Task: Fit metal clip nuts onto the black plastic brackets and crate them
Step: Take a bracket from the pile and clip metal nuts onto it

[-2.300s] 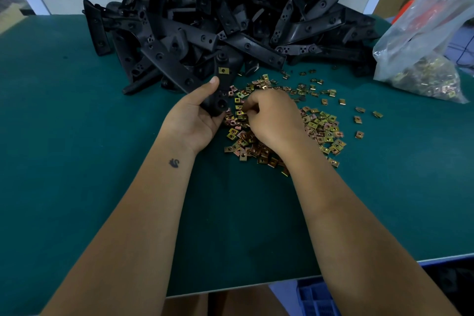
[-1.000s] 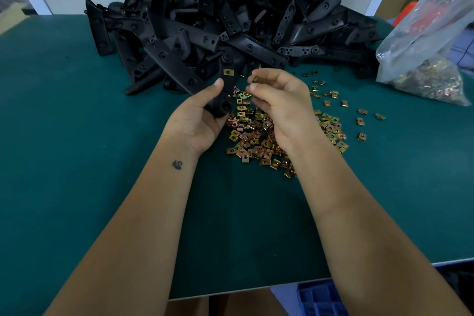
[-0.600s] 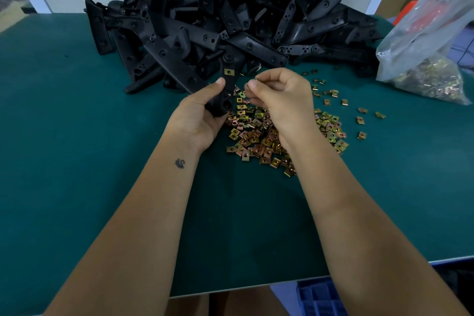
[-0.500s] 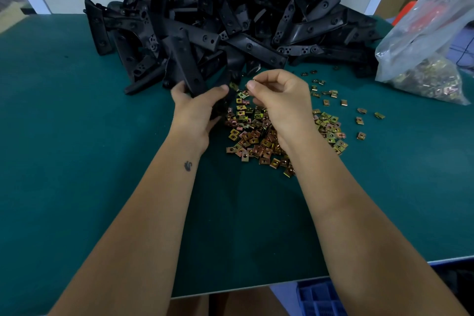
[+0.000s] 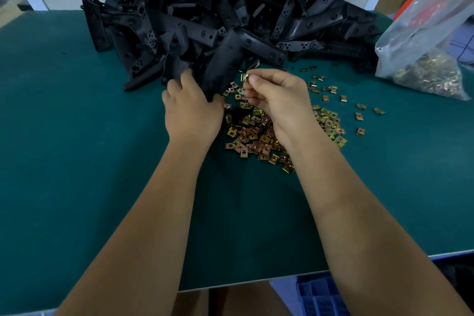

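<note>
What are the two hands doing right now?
Left hand: grips a black bracket.
Right hand: pinches one clip nut.

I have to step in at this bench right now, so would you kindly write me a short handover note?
Left hand grips a black bracket at the near edge of the bracket pile.
Right hand pinches one clip nut beside it, not yet fitted.
Loose clip nuts lie on the green table; more in the bag.
Left: fit the nut, then crate; blue crate below the table edge.

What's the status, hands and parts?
Left hand grips a black bracket by the pile. Right hand pinches a clip nut, not yet fitted. Nothing in the way.
</note>
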`<state>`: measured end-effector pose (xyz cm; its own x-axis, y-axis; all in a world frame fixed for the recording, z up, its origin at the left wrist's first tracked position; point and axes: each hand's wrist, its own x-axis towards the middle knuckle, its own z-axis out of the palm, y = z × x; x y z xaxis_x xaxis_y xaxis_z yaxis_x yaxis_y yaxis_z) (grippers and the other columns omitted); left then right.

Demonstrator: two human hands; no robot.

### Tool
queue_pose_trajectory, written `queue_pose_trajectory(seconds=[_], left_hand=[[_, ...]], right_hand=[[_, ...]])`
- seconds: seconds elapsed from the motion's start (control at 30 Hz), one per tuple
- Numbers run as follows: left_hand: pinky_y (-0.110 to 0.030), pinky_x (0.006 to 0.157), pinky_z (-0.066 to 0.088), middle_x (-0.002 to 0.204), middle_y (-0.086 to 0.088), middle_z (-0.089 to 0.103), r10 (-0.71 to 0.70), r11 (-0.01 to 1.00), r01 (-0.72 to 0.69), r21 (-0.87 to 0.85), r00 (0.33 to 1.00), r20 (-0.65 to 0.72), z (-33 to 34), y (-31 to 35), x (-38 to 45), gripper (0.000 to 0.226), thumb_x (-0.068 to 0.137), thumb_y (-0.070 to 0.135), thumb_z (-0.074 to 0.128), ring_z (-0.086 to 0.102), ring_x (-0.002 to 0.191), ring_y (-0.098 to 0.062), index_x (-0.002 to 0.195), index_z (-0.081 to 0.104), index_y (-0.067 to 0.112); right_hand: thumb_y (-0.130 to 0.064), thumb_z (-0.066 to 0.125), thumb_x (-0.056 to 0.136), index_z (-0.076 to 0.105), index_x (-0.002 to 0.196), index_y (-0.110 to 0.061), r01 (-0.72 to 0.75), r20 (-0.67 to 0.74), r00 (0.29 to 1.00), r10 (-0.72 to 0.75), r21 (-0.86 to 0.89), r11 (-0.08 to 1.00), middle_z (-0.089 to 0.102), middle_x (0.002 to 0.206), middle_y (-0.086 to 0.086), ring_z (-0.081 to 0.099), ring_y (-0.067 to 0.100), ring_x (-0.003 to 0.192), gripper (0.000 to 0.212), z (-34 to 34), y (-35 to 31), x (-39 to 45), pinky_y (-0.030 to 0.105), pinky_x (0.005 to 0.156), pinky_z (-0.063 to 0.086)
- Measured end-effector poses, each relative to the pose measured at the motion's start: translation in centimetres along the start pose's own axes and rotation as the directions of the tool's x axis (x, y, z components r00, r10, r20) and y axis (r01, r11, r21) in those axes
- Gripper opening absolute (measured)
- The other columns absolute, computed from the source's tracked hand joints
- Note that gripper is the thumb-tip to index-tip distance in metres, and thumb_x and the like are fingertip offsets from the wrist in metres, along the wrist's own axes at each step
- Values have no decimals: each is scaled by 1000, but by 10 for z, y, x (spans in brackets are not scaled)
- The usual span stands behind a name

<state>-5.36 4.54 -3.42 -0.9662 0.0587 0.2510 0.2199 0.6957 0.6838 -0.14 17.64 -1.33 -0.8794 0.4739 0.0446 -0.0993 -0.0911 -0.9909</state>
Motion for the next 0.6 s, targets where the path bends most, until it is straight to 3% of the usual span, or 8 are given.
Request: queue_pose_trajectory(seconds=[0.03, 0.1, 0.2, 0.37, 0.47, 0.6], left_hand=[[-41, 109, 27, 150, -14, 32, 19, 999, -18, 39, 1000, -22, -1, 1, -1, 76, 92, 33, 61, 27, 139, -36, 154, 22, 11], [-41, 117, 14, 155, -10, 29, 99, 994, -93, 56, 988, -117, -3, 4, -3, 74, 93, 32, 59, 15, 147, -32, 155, 24, 12], [-42, 112, 16, 144, 5, 48, 241, 969, -245, 12, 942, -232, -5, 9, -6, 48, 90, 30, 58, 24, 144, -23, 138, 55, 24], [-36, 107, 24, 114, 14, 66, 348, 920, -361, -150, 931, -110, -3, 14, -11, 33, 89, 24, 61, 43, 129, -14, 121, 69, 25], [-47, 107, 37, 92, 29, 51, 358, 893, -370, -257, 929, -95, -5, 15, -12, 28, 88, 21, 61, 50, 119, -16, 114, 72, 22], [-48, 102, 40, 87, 29, 50, 356, 890, -364, -274, 931, -81, -5, 15, -12, 19, 90, 21, 61, 50, 113, -13, 106, 72, 23]], right_hand=[[-2, 63, 92, 73, 92, -12, -5, 1, 1000, 5, 5, 1000, 73, 79, 4, 67, 13, 73, 14, 0, 0, 0, 25, 72, 57], [-3, 64, 91, 73, 92, -11, -12, 0, 1000, 12, 9, 1000, 73, 79, 4, 68, 13, 73, 13, 0, 1, 0, 24, 71, 57], [-4, 64, 92, 73, 94, -12, -11, 1, 1000, 11, 2, 1000, 72, 80, 5, 67, 13, 73, 13, 1, 1, 1, 24, 71, 57], [-5, 65, 90, 74, 89, -16, 7, 18, 1000, -7, -22, 1000, 73, 81, 4, 68, 13, 74, 14, 3, 2, 2, 26, 73, 57], [-4, 66, 90, 74, 87, -16, 21, 28, 999, -21, -18, 1000, 73, 83, 7, 69, 17, 77, 15, 3, 3, 2, 29, 76, 58], [0, 64, 89, 73, 89, -15, 31, 48, 998, -31, -13, 999, 74, 87, 10, 70, 22, 83, 17, 3, 3, 3, 38, 84, 59]])
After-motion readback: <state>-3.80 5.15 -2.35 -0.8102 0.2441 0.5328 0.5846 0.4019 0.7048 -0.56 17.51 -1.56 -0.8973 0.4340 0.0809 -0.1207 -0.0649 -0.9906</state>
